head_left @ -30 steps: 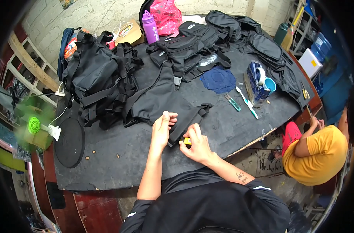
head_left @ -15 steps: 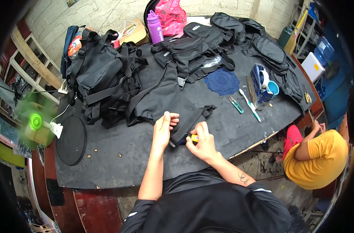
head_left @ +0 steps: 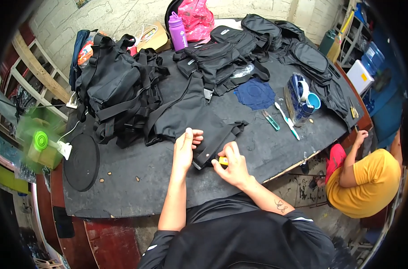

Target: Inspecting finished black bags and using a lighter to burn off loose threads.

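A black fabric bag (head_left: 186, 119) with wide straps lies before me on the table. One black strap (head_left: 216, 147) slants down from it toward me, its end between my two hands. My left hand (head_left: 184, 148) is closed at the strap's left side, fingers curled over the bag's fabric; what they pinch is hidden. My right hand (head_left: 233, 166) grips a small yellow lighter (head_left: 223, 160), mostly covered by the fingers, close to the strap's right edge. I cannot make out a flame. A small pale spot shows on the strap near its end.
Black bags pile up at left (head_left: 116, 85) and at the back (head_left: 226, 54). Right of the strap lie a dark blue cloth (head_left: 255, 94), a green-handled cutter (head_left: 271, 121), a toothbrush (head_left: 287, 120) and a clear container (head_left: 298, 101). A person in yellow (head_left: 369, 184) sits at right.
My hands stay almost in place, the lighter still by the strap's end. The pale spot on the strap has come into sight. The seated person's hand has risen a little.
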`<state>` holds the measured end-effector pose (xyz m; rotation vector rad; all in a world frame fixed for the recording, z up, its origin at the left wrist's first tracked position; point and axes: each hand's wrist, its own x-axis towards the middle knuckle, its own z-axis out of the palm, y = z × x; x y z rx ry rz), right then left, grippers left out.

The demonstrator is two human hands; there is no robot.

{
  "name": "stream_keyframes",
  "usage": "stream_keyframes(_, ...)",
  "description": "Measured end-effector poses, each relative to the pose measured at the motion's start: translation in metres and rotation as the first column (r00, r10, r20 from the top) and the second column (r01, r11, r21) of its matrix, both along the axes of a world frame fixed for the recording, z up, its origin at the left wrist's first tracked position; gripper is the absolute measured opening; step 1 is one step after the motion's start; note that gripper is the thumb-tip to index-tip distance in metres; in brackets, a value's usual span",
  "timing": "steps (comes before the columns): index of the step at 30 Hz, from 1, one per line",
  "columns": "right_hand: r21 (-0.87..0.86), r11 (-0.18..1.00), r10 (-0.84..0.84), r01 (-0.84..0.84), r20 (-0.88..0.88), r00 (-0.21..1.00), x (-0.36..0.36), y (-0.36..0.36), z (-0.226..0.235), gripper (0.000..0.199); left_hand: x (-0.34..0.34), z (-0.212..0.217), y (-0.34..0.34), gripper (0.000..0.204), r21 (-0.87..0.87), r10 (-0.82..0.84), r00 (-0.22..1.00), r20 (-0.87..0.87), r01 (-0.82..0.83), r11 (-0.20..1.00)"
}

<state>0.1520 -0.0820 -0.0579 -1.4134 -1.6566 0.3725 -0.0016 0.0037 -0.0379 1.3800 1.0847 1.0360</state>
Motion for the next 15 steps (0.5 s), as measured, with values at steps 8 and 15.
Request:
stream_keyframes(8, -0.004, 0.973, -0.231, 0.232, 0.066, 0.971, 0.031, 0.022, -0.002, 0.026, 0.004, 0.000, -0.001, 0.054, 0.007, -0.023, 1.000, -0.003, 0.023, 1.000)
stream_keyframes(15, -0.142, 0.893, -0.410, 0.426, 0.133, 0.902, 0.080, 0.061, -0.015, 0.024, -0.001, 0.005, -0.003, 0.048, 0.006, -0.028, 1.000, -0.007, 0.028, 1.000)
